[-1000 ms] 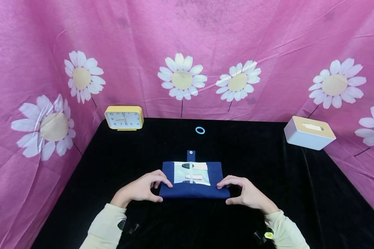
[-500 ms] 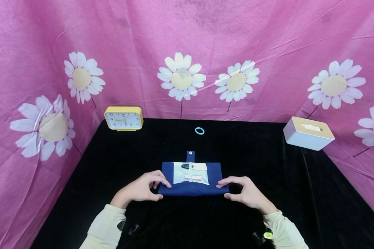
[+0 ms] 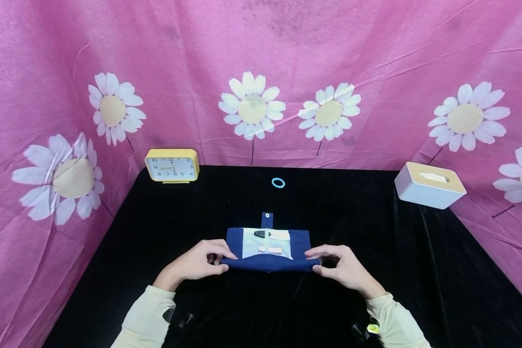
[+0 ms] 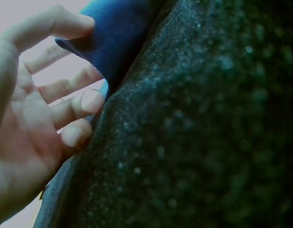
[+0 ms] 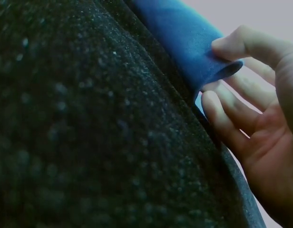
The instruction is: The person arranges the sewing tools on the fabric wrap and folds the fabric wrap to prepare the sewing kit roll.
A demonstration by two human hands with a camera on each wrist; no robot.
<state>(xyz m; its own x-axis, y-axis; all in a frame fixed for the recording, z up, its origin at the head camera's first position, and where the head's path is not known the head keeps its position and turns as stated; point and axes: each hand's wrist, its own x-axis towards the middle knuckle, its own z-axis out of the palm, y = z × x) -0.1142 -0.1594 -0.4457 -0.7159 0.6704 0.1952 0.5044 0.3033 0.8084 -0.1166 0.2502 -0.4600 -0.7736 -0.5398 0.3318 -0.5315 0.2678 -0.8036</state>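
Observation:
A navy fabric roll-up pouch lies in the middle of the black cloth, its near edge rolled over into a tube. Its pale inner panel carries a black-and-pale tool and a small pinkish item under a light strap. From the far edge sticks out a navy tab with a snap. My left hand pinches the left end of the rolled edge between thumb and fingers. At the right end, my right hand grips the roll the same way; the wrist view shows its thumb on the blue fabric.
A light-blue ring lies on the black cloth beyond the pouch. The yellow clock stands at the back left, a white tissue box at the back right. Behind them hangs a pink curtain with daisies.
The near edge of the pouch has been rolled further away from me, covering a dark item low on the pale panel. Both hands have shifted slightly with it.

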